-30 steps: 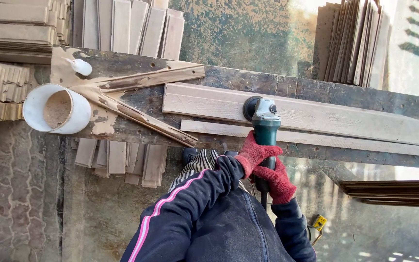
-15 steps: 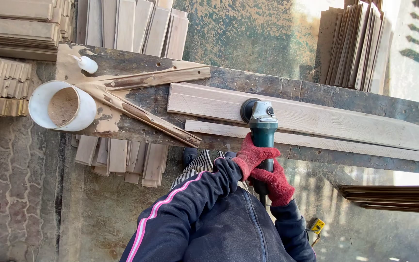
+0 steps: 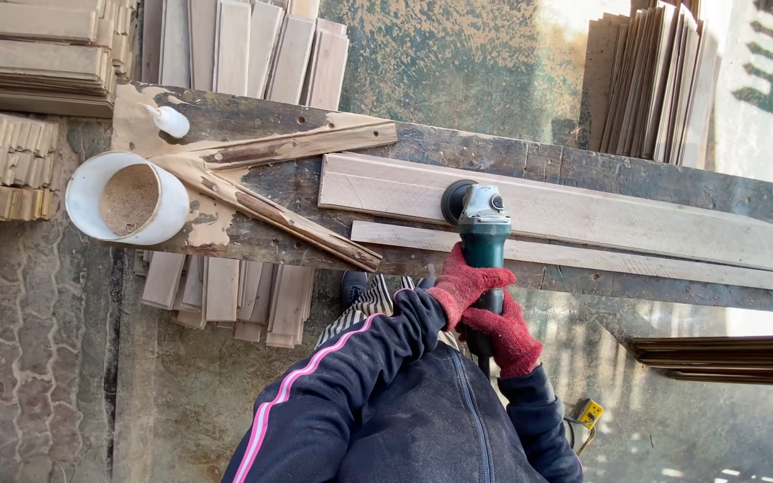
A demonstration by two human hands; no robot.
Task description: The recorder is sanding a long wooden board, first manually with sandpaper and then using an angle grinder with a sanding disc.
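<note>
Red knit gloves cover both hands, and both are wrapped tight around the green body of an angle grinder point(image 3: 483, 234): the left hand point(image 3: 465, 284) clamped nearer the head, the right hand point(image 3: 509, 334) clamped behind it at the tail. The two-handed grip looks meant to steady the tool, whose dark disc presses flat on the wide pale board point(image 3: 601, 215) lying lengthwise on the rough wooden counter point(image 3: 673, 183). A thin strip point(image 3: 628, 264) lies just beside the board on the near side, seemingly as a stop. At the counter's left end a white bucket point(image 3: 127, 199) holds sawdust, near a small white bottle point(image 3: 170, 121) and two crossed, glue-stained slats point(image 3: 270, 179). Stacks of planks point(image 3: 243, 49) stand beyond and below. The disc is mostly hidden under the grinder's head, the fingers' inner sides cannot be seen, the cord vanishes behind the dark sleeve, and a small yellow object point(image 3: 589, 412) on the floor is too small to tell
</note>
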